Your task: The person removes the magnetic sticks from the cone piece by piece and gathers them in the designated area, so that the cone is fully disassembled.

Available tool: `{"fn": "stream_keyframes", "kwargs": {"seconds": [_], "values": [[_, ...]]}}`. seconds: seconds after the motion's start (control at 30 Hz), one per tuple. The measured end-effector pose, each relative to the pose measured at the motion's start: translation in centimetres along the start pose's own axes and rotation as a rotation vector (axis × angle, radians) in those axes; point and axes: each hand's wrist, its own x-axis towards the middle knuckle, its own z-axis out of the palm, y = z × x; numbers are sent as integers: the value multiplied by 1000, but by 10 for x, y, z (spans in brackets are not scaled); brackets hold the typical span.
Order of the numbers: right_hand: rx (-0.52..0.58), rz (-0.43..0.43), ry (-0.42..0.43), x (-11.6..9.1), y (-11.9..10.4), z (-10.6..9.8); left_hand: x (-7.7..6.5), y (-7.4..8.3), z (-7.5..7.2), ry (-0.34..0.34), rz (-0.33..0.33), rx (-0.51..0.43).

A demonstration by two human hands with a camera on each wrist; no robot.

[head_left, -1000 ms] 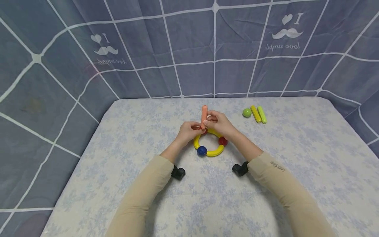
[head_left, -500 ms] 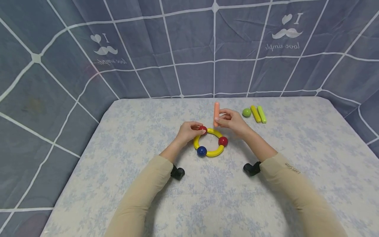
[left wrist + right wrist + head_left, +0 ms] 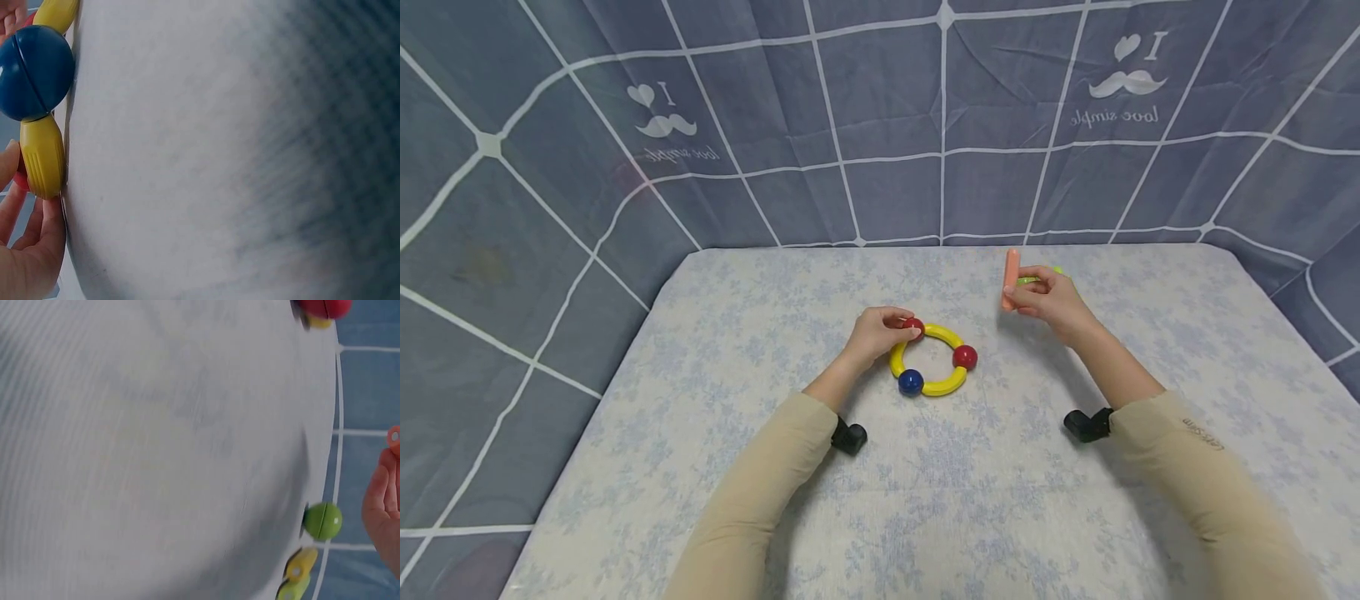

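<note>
My left hand (image 3: 874, 335) pinches a red ball (image 3: 914, 328) on a ring of curved yellow rods (image 3: 945, 387) and balls lying on the table. A second red ball (image 3: 966, 357) sits at the ring's right, a blue ball (image 3: 911, 382) at its front left. In the left wrist view, the blue ball (image 3: 36, 72) and a ridged yellow rod (image 3: 42, 156) show close up. Above the table at the right, my right hand (image 3: 1060, 308) holds an orange stick (image 3: 1011, 275) upright between thumb and fingers. Only the stick's holed end (image 3: 394, 436) shows in the right wrist view.
Behind my right hand stand a green ball (image 3: 323, 521), a yellow stick (image 3: 301, 564) and a lime stick (image 3: 292, 589), mostly hidden in the head view. A patterned cloth covers the table (image 3: 925, 500). A grey-blue gridded curtain (image 3: 887, 125) hangs behind.
My right hand has carried the orange stick away from the ring, rightward and slightly back, in front of the green ball and sticks. The left hand has stayed at its red ball.
</note>
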Motion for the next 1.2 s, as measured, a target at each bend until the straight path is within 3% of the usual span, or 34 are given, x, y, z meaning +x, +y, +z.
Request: {"fn": "stream_keyframes", "kwargs": {"seconds": [0.47, 0.9, 1.2], "values": [[-15, 78, 139, -10, 17, -52, -1, 2, 1, 7, 3, 0], [-197, 160, 266, -6, 39, -75, -1, 3, 0, -2, -1, 17], [-249, 219, 315, 5, 50, -83, -1, 4, 0, 0, -2, 30]]}}
